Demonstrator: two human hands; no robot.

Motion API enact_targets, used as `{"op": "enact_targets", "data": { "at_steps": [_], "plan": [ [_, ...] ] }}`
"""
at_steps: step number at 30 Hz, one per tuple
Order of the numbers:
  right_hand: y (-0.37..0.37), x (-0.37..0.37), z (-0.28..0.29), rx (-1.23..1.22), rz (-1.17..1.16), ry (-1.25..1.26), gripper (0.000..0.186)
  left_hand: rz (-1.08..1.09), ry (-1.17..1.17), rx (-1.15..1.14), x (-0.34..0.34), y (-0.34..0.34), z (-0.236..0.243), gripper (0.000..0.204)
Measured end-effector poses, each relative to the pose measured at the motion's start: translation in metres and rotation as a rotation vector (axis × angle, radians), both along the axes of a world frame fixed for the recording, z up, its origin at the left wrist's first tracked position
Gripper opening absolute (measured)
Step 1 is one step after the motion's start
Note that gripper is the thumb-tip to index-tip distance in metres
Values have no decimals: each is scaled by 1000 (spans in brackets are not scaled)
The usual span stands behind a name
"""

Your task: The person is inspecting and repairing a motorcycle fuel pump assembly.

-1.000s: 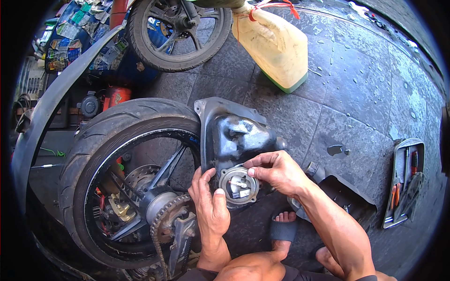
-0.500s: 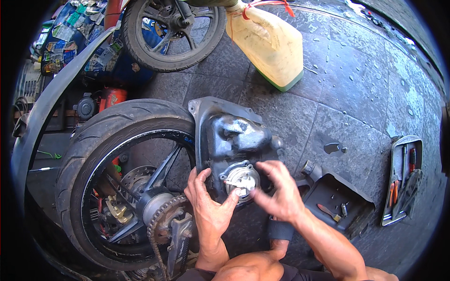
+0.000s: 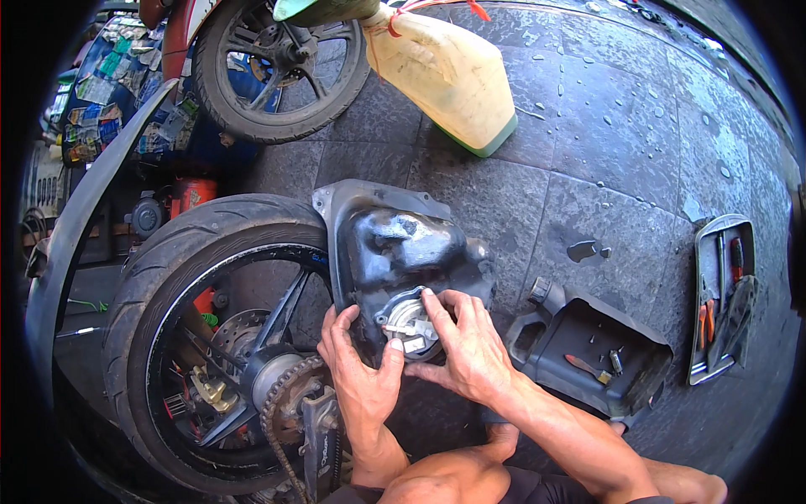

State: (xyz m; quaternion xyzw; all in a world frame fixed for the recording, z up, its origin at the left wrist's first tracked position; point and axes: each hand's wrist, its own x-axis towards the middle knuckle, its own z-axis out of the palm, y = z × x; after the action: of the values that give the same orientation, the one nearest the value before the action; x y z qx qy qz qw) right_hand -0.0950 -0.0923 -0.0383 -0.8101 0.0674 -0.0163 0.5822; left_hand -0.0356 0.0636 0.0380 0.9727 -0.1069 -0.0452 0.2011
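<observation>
A black metal fuel tank [image 3: 411, 244] with a flat flange along one edge lies in front of me, close to the rear wheel. In its near face sits a round silver fuel pump [image 3: 409, 326] with a pale fitting on top. My left hand [image 3: 363, 382] grips the tank, its fingers bent against the tank's left side and its thumb on the pump's near edge. From the other side my right hand [image 3: 472, 346] spans the pump, with the index fingertip on the far rim and the thumb at the near rim. Both palms hide part of the tank's near end.
At left stands a motorcycle rear wheel [image 3: 134, 336] with chain and sprocket. A front wheel [image 3: 227, 101] and a yellowish jug [image 3: 457, 76] are beyond. To the right lie a cut black container [image 3: 579, 315] holding a brush and small parts, and a tool tray [image 3: 699, 277].
My right hand, blurred and held off to the pump's right before, now has its fingers on the pump's rim. The left hand stays at the tank. The whole view has shifted slightly.
</observation>
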Motion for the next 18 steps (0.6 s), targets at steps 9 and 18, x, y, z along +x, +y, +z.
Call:
{"op": "enact_targets", "data": {
  "at_steps": [9,18],
  "plan": [
    [-17,7,-12,-73,132,-130,106,-34,-1,-38,1,5,-1,64],
    [-8,4,-9,-61,44,-84,102,-17,-7,-16,1,3,1,64]
  ]
}}
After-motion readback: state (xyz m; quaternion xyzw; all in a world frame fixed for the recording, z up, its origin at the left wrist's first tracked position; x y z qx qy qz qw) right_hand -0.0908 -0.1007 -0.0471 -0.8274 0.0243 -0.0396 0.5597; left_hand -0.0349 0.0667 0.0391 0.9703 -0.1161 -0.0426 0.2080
